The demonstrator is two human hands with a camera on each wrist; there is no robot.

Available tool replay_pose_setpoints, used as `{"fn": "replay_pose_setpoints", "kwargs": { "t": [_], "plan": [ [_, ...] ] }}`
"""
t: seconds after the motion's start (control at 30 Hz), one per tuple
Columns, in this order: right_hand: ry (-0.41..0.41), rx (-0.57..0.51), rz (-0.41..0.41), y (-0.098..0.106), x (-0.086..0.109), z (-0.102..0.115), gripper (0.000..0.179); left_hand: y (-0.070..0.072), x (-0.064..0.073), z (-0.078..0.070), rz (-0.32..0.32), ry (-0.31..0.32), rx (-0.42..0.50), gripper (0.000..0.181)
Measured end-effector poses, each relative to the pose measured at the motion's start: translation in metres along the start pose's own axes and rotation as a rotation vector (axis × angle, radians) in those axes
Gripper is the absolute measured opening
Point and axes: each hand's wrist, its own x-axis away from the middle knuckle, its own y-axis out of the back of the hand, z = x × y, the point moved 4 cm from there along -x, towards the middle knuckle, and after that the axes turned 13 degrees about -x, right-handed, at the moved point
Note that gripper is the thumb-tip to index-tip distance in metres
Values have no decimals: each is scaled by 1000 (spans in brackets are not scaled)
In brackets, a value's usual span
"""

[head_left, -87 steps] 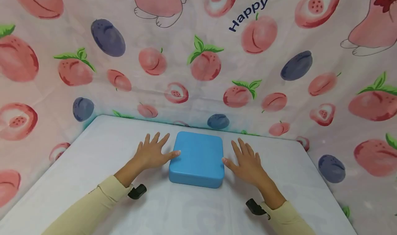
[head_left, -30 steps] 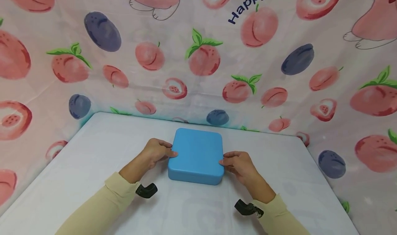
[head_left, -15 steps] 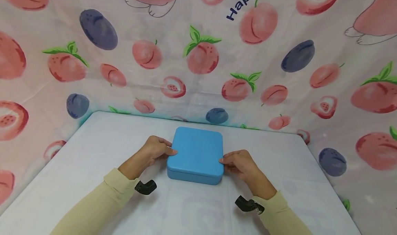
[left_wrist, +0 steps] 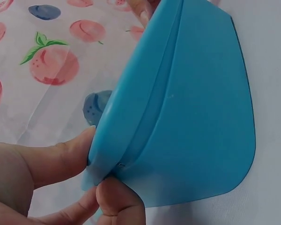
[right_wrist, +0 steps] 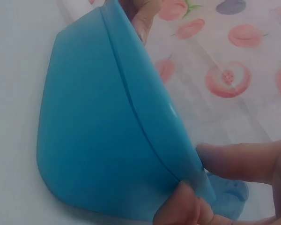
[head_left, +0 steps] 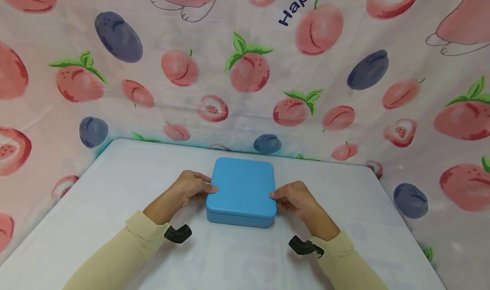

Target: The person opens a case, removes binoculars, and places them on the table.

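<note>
A blue lidded box (head_left: 242,188) with rounded corners stands flat on the white table. My left hand (head_left: 190,185) pinches the left side edge of its lid (left_wrist: 126,112), thumb on top and fingers curled below the rim. On the opposite edge my right hand (head_left: 296,198) pinches the lid in the same way. In both wrist views a dark seam runs between the lid and the lower box wall (right_wrist: 93,126). The lid still covers the box, so its inside is hidden.
The table (head_left: 153,162) has a white cover. Behind it and at the sides hangs a pink cloth (head_left: 229,69) printed with peaches and plums. A black wrist camera (head_left: 178,234) sits at the left cuff, another wrist camera (head_left: 304,245) at the right.
Both hands went from spread fingers beside the box to pinching the lid's edges. The seam along the box's front now shows more plainly. Lately the right hand rose slightly.
</note>
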Motion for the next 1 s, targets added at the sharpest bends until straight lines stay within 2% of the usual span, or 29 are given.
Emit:
{"fn": "replay_pose_setpoints", "kwargs": {
  "t": [0.37, 0.7, 1.0],
  "plan": [
    [-13, 64, 27, 1, -2, 1, 25, -1, -3, 1, -1, -9, 37, 50],
    [21, 108, -3, -2, -3, 5, 24, -2, -6, -1, -8, -29, 41, 47],
    [-21, 138, 14, -1, -5, 6, 26, -2, -6, -5, -11, -36, 76, 47]
  ]
}}
